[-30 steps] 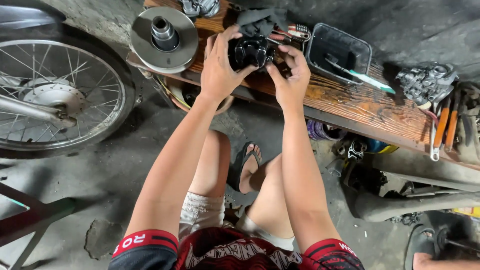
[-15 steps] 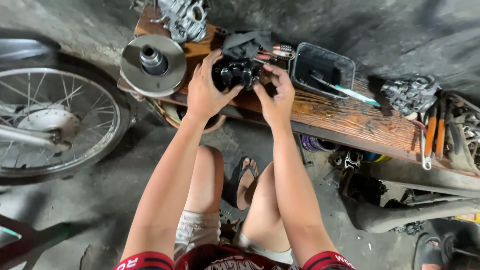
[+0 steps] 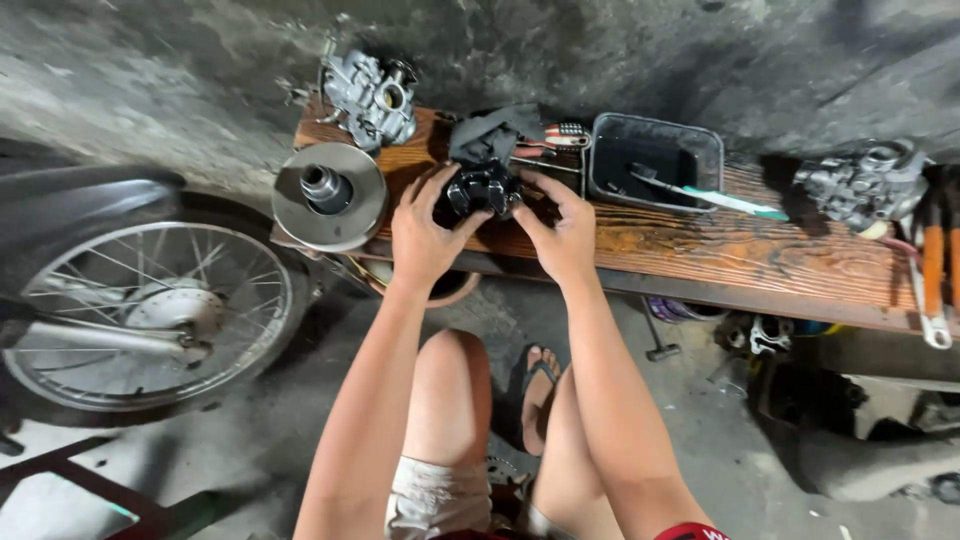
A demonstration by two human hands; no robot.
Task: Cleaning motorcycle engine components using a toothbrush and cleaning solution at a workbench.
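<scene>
Gripping a black part [image 3: 482,190] over the table [image 3: 700,250] between left hand [image 3: 425,235] and right hand [image 3: 560,235], fingers curled tight around it, likely mid-disassembly beside a pulley disc [image 3: 328,195], next calling for a steady twist.

Bare arms, beige shorts [image 3: 432,497], dark flip-flop [image 3: 535,378], red sleeve hem [image 3: 692,532].

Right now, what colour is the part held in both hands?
Black, slightly glossy. The part sits between the left hand and right hand; head view shows it best.
</scene>
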